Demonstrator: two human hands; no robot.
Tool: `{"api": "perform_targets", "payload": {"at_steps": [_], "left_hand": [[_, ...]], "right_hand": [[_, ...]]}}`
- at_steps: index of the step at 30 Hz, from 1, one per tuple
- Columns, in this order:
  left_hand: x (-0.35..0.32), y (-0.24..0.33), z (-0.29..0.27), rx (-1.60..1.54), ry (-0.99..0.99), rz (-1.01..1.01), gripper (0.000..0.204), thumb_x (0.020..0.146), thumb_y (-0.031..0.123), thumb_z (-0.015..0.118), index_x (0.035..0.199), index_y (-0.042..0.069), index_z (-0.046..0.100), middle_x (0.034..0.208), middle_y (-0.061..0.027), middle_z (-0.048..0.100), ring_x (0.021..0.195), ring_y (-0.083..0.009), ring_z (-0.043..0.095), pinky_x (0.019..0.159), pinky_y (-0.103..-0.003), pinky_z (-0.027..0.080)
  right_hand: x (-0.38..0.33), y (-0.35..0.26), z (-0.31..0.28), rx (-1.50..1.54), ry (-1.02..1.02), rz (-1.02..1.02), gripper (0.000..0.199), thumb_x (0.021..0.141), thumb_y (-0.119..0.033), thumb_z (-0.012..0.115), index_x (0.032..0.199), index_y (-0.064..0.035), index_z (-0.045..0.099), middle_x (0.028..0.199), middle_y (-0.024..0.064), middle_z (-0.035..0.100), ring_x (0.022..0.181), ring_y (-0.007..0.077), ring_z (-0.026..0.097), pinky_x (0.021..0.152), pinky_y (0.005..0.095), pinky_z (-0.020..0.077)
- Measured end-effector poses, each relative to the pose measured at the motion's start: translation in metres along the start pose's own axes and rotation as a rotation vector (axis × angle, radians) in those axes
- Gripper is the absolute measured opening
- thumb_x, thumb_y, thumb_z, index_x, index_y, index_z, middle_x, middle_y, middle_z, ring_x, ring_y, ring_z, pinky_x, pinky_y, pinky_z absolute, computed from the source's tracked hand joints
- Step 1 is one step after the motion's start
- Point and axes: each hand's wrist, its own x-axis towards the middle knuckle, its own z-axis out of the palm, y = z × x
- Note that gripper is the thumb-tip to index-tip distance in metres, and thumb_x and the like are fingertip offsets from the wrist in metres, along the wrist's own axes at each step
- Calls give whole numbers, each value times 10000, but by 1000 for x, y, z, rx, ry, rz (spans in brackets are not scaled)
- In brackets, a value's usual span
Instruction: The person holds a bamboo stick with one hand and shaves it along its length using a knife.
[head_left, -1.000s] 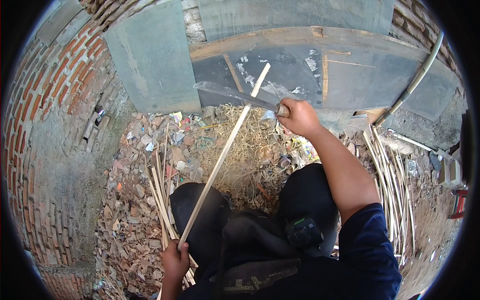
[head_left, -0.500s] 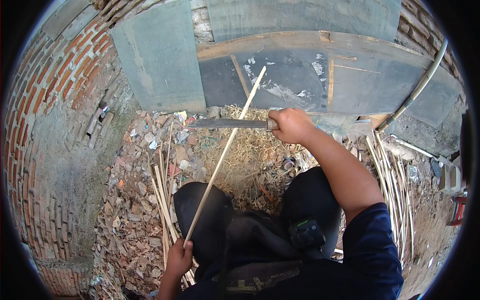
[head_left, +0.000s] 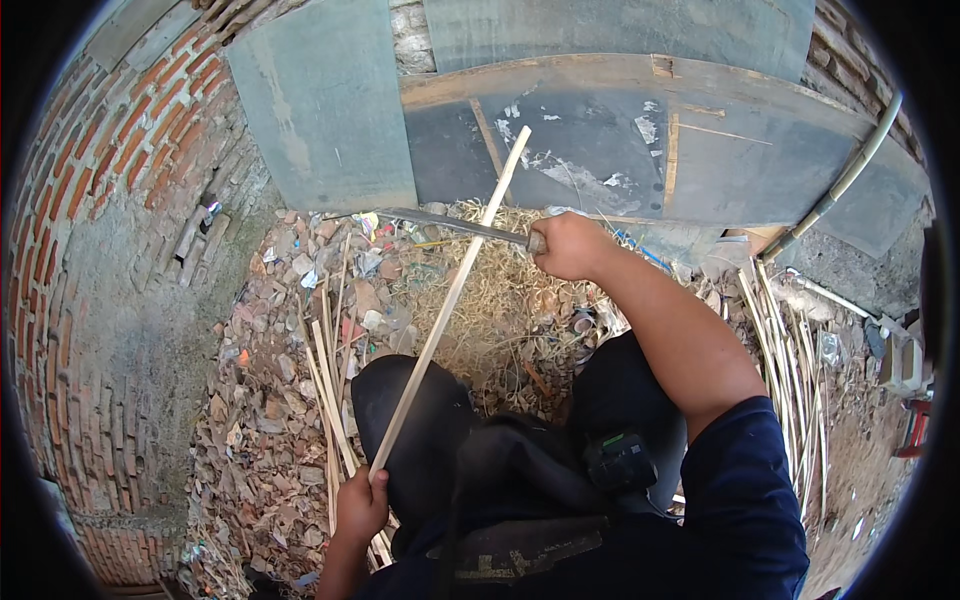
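My left hand (head_left: 361, 508) is closed round the lower end of a long pale bamboo strip (head_left: 432, 335). The strip slants up and away to the right, past my left knee, its far end free in front of the dark panel. My right hand (head_left: 572, 247) grips the short handle of a machete (head_left: 455, 222). Its narrow blade points left and crosses the strip in its upper part; it appears to meet the strip there, partly hidden by it. Below the blade, curly pale shavings (head_left: 490, 285) lie heaped on the ground between my knees.
Loose bamboo strips (head_left: 332, 400) lie beside my left leg, and a bundle of strips (head_left: 790, 400) lies at the right. Dark boards (head_left: 560, 150) lean ahead, with a brick wall (head_left: 110, 300) at left. Rubble and dry leaves (head_left: 265, 450) cover the ground.
The machete has tilted, its tip now higher than its handle and its blade seen narrower. The bamboo strip has rolled to show a broader face. My left hand keeps its hold.
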Motion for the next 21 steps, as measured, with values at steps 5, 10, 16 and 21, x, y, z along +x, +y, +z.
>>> {"api": "perform_targets", "payload": {"at_steps": [5, 10, 16, 21], "left_hand": [[-1, 12, -8, -11, -29, -31, 416, 1049, 360, 499, 845, 1, 536, 632, -226, 583, 628, -450, 625, 571, -491, 464], [-5, 7, 8, 116, 47, -24, 366, 1037, 326, 511, 866, 4, 542, 662, -258, 601, 657, -493, 623, 579, -540, 463], [-2, 12, 15, 203, 138, -65, 318, 1011, 301, 565, 833, 38, 550, 623, -238, 596, 611, -477, 619, 538, -557, 456], [-8, 2, 17, 199, 161, -33, 311, 1008, 310, 570, 859, 37, 554, 632, -240, 599, 613, -478, 618, 545, -560, 458]], "right_hand": [[-19, -42, -9, -182, -179, -215, 304, 786, -242, 697, 1063, -117, 698, 944, 151, 719, 961, 332, 706, 830, 460, 573], [-18, -55, 8, -187, -201, -347, 287, 788, -249, 703, 1039, -111, 698, 933, 136, 721, 955, 326, 705, 826, 470, 566], [-11, -39, 13, -58, -194, -138, 249, 807, -257, 678, 1015, -123, 699, 937, 136, 720, 959, 327, 702, 821, 473, 564], [-18, -65, 6, -142, -237, -246, 243, 811, -244, 671, 1022, -127, 695, 938, 121, 722, 956, 311, 707, 812, 466, 571]]}}
